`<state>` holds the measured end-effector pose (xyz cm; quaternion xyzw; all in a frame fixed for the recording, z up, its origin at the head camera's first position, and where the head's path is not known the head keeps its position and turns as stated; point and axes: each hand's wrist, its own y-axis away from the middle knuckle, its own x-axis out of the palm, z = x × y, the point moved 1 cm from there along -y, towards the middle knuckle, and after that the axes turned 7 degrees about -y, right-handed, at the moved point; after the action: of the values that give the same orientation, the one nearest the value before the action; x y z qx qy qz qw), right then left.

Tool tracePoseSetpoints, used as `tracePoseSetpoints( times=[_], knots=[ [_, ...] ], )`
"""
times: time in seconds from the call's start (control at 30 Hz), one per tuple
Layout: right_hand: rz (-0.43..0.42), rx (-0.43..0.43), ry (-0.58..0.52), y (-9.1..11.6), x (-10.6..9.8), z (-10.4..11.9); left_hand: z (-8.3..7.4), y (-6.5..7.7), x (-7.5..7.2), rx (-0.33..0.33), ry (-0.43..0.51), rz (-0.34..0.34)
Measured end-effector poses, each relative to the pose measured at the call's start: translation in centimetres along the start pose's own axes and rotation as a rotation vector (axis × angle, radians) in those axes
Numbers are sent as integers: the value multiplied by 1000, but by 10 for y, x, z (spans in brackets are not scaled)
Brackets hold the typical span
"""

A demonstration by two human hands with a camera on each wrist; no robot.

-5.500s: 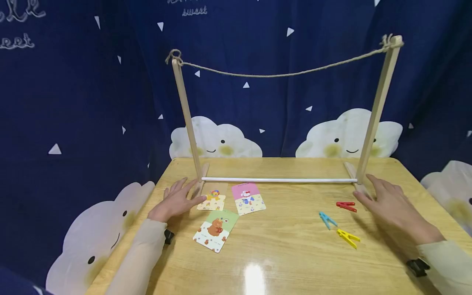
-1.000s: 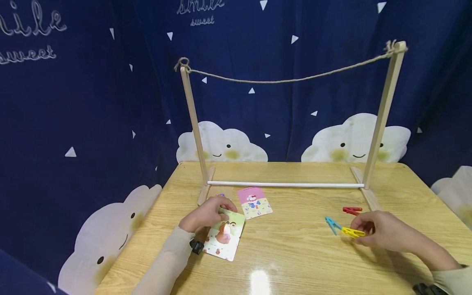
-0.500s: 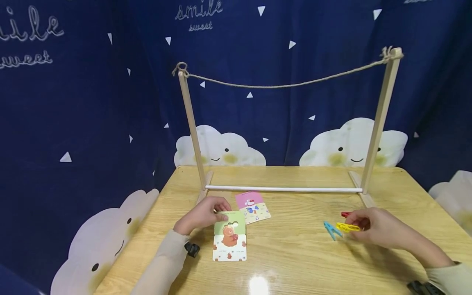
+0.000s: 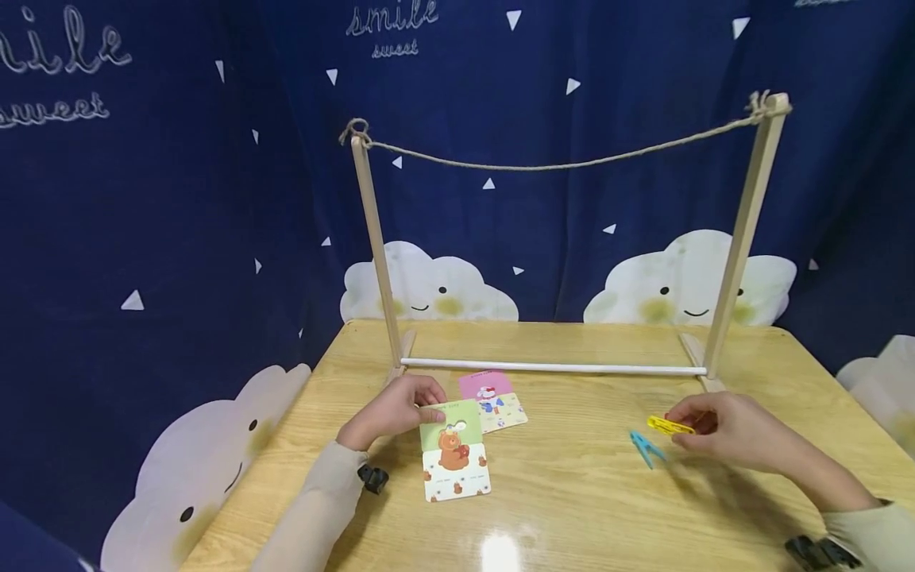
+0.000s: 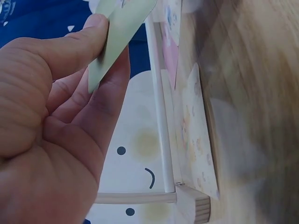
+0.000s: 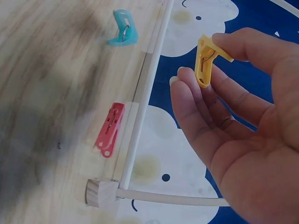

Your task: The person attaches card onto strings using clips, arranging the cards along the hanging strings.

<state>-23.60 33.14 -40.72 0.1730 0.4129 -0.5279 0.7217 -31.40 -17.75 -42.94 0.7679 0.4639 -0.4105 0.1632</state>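
Observation:
My left hand point(image 4: 400, 409) pinches the green and white bear card point(image 4: 456, 453) by its upper left corner, holding it raised over the table. In the left wrist view the thumb lies on one face of the card point(image 5: 112, 42), with fingers behind. My right hand point(image 4: 739, 433) holds a yellow clothespin point(image 4: 670, 426) between thumb and fingers. Below it on the table lies a blue clothespin point(image 4: 646, 449). The red clothespin point(image 6: 111, 128) shows in the right wrist view; the right hand hides it from the head view.
A wooden frame with two posts point(image 4: 747, 230) carries a sagging twine point(image 4: 529, 168) and a low white rod point(image 4: 550, 366). A pink and yellow card point(image 4: 493, 401) lies before the rod. Another card point(image 5: 198, 140) rests by the left foot.
Both hands were open beside the frame at first. The left hand has picked up the bear card and turned it upright; the right hand has lifted the yellow clothespin off the table.

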Motion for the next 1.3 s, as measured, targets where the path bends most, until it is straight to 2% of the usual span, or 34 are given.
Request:
tracePoseSetpoints(
  times=[0.2, 0.63, 0.9, 1.3],
  knots=[
    [-2, -9, -8, -6, -6, 5, -5, -2, -6, -6, 7, -28],
    [-83, 11, -53, -19, -14, 21, -11, -8, -15, 10, 28, -24],
    [-132, 8, -36, -28, -21, 28, -16, -10, -24, 19, 7, -57],
    [-165, 30, -35, -40, -34, 41, -22, -13, -39, -16, -10, -98]
  ],
)
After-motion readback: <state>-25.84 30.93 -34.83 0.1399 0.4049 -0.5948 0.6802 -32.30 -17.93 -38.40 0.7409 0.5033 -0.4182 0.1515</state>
